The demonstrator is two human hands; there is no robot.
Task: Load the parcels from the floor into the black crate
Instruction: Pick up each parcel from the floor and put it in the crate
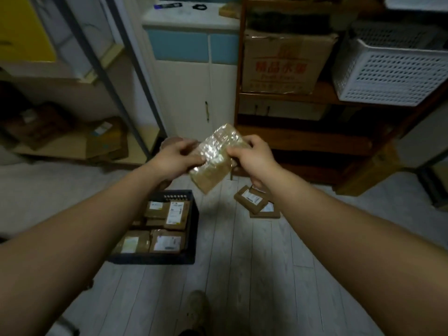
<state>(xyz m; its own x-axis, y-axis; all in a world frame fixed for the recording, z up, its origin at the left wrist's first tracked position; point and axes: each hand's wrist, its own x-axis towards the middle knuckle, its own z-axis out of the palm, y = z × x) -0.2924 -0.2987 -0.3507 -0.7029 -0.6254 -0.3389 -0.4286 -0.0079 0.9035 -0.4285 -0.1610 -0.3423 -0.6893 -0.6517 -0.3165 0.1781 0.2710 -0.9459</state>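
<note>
I hold one flat brown parcel (pixel 215 158), wrapped in shiny tape, in the air with both hands. My left hand (pixel 178 157) pinches its left edge and my right hand (pixel 252 158) grips its right edge. The parcel hangs tilted above the floor, just beyond the far right corner of the black crate (pixel 191 238). The crate stands on the floor at lower left and holds several brown parcels with white labels (pixel 167 241). Two more labelled parcels (pixel 257 202) lie stacked on the floor to the right, partly hidden by my right wrist.
A wooden shelf unit (pixel 315 137) with a cardboard box (pixel 286 61) and a white perforated basket (pixel 392 69) stands at right. A white and blue cabinet (pixel 194 81) is ahead, a metal-framed shelf (pixel 116 81) with boxes at left. My shoe (pixel 196 309) is on the pale plank floor.
</note>
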